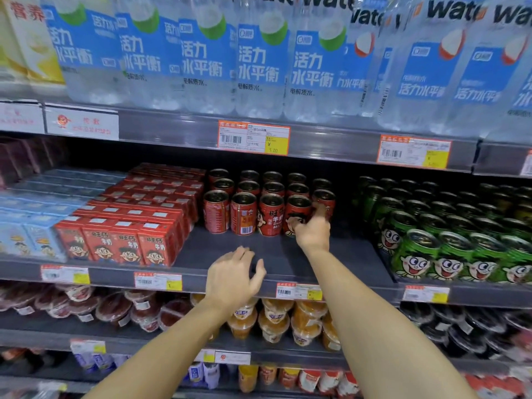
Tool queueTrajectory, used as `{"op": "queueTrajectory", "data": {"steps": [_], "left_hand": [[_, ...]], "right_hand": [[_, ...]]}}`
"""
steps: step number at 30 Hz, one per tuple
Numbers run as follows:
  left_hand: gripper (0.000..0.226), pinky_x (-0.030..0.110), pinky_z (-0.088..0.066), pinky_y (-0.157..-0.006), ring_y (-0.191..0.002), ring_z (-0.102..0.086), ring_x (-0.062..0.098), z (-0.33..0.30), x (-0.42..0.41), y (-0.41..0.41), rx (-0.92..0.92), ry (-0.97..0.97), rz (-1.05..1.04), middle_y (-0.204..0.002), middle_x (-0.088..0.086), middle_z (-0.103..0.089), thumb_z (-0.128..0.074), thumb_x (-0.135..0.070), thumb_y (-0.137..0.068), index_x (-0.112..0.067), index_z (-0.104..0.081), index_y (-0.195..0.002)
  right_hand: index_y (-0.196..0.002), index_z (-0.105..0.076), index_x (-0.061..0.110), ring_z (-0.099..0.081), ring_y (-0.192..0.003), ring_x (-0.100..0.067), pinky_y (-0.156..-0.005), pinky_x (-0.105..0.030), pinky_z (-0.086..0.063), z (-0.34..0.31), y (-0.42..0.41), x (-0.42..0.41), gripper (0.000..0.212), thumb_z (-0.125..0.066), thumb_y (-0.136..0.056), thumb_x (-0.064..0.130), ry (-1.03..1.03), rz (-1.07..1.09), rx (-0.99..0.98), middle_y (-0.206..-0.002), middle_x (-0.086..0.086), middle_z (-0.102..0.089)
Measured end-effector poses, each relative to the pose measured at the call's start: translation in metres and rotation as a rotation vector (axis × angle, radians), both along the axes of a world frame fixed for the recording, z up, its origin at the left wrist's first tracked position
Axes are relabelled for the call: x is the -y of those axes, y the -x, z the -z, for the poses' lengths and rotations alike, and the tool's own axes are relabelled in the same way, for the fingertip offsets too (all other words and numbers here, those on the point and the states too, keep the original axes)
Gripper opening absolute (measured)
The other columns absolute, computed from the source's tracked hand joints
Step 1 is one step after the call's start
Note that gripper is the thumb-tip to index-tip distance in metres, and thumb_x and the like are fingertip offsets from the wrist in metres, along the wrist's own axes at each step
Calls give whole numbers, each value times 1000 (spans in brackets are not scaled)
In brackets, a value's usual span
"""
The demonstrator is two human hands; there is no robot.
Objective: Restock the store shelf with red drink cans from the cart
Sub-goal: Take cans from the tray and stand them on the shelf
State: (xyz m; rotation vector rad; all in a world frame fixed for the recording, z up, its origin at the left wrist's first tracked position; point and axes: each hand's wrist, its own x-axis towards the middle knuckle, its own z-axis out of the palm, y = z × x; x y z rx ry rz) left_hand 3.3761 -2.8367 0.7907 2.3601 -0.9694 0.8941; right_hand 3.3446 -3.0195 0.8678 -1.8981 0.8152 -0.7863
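Note:
Red drink cans (243,214) stand in rows on the middle shelf (236,254), between red cartons and green cans. My right hand (312,230) reaches onto the shelf and grips the front-row red can (298,210) near the right end, thumb on its front and fingers round its right side. Close beside my fingers, another red can (324,198) stands just behind it. My left hand (233,276) hovers over the shelf's front edge, fingers loosely curled and holding nothing. The cart is out of sight.
Red milk cartons (123,240) fill the shelf to the left and green cans (449,249) to the right. Bare shelf floor lies in front of the red cans. Water bottles (259,59) line the shelf above; cups of jelly (288,318) sit below.

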Motion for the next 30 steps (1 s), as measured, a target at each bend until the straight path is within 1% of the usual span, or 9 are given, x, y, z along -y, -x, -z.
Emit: {"op": "queueTrajectory", "data": {"steps": [5, 10, 13, 16, 19, 22, 24, 27, 30], "left_hand": [[34, 30, -43, -50, -60, -59, 16, -4, -1, 1, -66, -17, -9, -74, -6, -58, -45, -44, -88, -18, -64, -78], [34, 30, -43, -50, -62, -58, 17, -6, -2, 1, -92, -35, -1, -75, -6, -57, -43, -44, -88, -18, -62, -77], [36, 31, -44, -52, -64, -59, 18, -6, -2, 1, -109, -48, 5, -77, -5, -57, -40, -46, -89, -18, -62, -80], [40, 31, -45, -58, -73, -60, 17, -10, -3, -2, -158, -65, 13, -80, -6, -58, -38, -50, -87, -19, -62, -83], [46, 32, -47, -63, -81, -61, 16, -16, -4, -3, -225, -99, 11, -86, -6, -59, -34, -55, -86, -19, -62, -89], [44, 34, -49, -71, -90, -62, 18, -20, -4, 4, -279, -140, 23, -96, -4, -60, -39, -54, -93, -18, -63, -100], [45, 36, -48, -81, -101, -59, 21, -27, -4, 5, -362, -222, 31, -109, 0, -59, -40, -53, -97, -16, -60, -113], [53, 39, -43, -94, -117, -53, 27, -47, -2, 14, -557, -399, 19, -130, 8, -54, -34, -53, -99, -11, -53, -126], [65, 43, -30, -110, -137, -37, 29, -56, -3, 33, -577, -557, -2, -149, 14, -38, -29, -56, -100, -8, -41, -141]], "right_hand": [[-138, -40, 18, -60, -113, -37, -92, -41, -51, -6, 2, 1, 64, -75, -85, 25, -4, -28, -121, -127, -15, -60], [-141, -41, 18, -55, -123, -34, -101, -39, -45, -15, 19, 3, 67, -75, -85, 32, -37, -214, -320, -134, -11, -58], [-148, -33, 16, -47, -134, -29, -108, -38, -38, -12, 37, -6, 76, -73, -87, 37, -28, -328, -388, -146, -7, -51], [-153, -29, 12, -40, -140, -30, -111, -39, -37, -3, 54, -21, 77, -61, -94, 48, 149, -406, -535, -153, -8, -41], [-147, -41, 10, -37, -139, -33, -112, -43, -35, 13, 66, -36, 58, -38, -103, 48, 358, -441, -673, -151, -14, -40], [-146, -44, 10, -30, -144, -32, -115, -41, -27, 24, 76, -47, 57, -30, -105, 47, 521, -394, -675, -154, -15, -37], [-147, -43, 11, -27, -146, -31, -118, -40, -23, 28, 80, -51, 58, -27, -105, 49, 604, -362, -656, -156, -16, -35], [-150, -39, 14, -22, -149, -30, -120, -43, -20, 28, 86, -54, 60, -23, -105, 51, 619, -380, -721, -160, -15, -28], [-152, -33, 15, -17, -150, -31, -121, -48, -15, 22, 93, -55, 61, -22, -105, 52, 649, -400, -799, -162, -13, -23]]}}
